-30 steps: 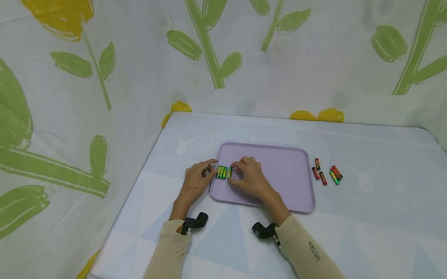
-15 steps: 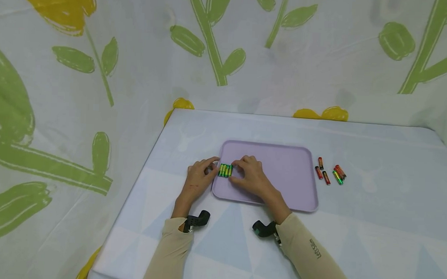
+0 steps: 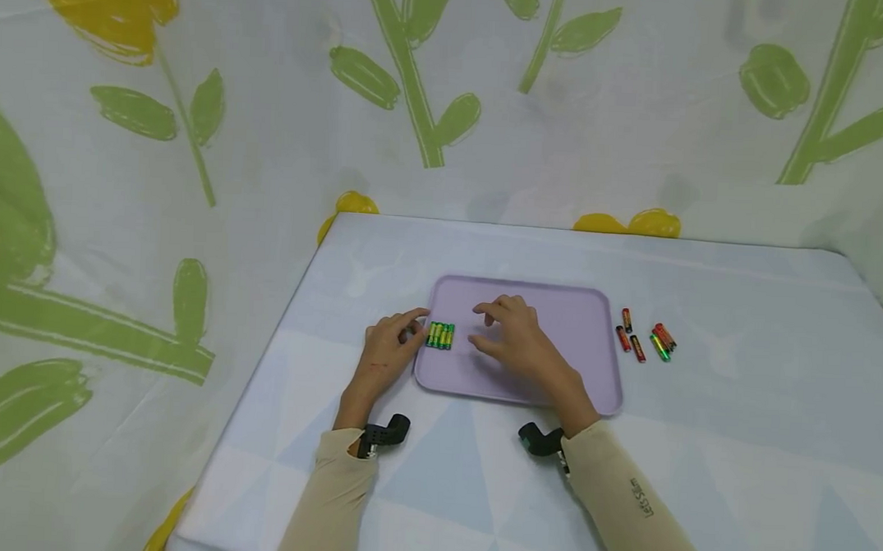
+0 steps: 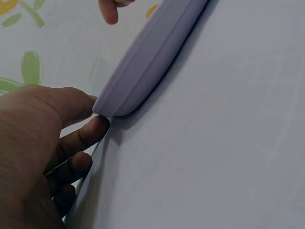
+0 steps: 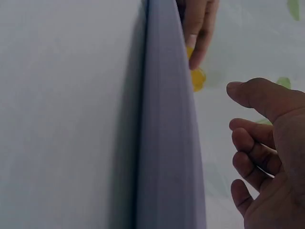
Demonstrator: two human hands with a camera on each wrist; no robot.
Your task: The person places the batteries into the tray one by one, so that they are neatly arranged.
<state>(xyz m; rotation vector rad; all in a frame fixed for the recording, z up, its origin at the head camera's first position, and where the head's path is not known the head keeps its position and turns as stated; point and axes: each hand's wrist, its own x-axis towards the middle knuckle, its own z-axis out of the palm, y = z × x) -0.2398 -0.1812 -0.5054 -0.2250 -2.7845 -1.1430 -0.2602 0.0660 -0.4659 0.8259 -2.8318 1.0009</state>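
Several green-and-yellow batteries (image 3: pixel 440 335) lie side by side in a row at the left end of a lilac tray (image 3: pixel 569 400). My left hand (image 3: pixel 388 351) holds the tray's left rim beside this row. In the left wrist view, the thumb passes behind the tray edge and the index fingertip meets its underside. Over the tray, to the right of the row, hovers my right hand (image 3: pixel 523 341), its thumb and index finger apart and nothing between them. The right wrist view shows its other fingers loosely bent.
Loose batteries lie on the table right of the tray: several red ones (image 3: pixel 637 348) and a green one (image 3: pixel 660 347). A white and pale-blue patterned cloth (image 3: pixel 740 387) covers the table. Behind it hangs a floral-printed curtain (image 3: pixel 271 120).
My right hand sets a green battery against the row, lets go and draws back to the right with its fingers spread. The left hand stays at the tray's rim.
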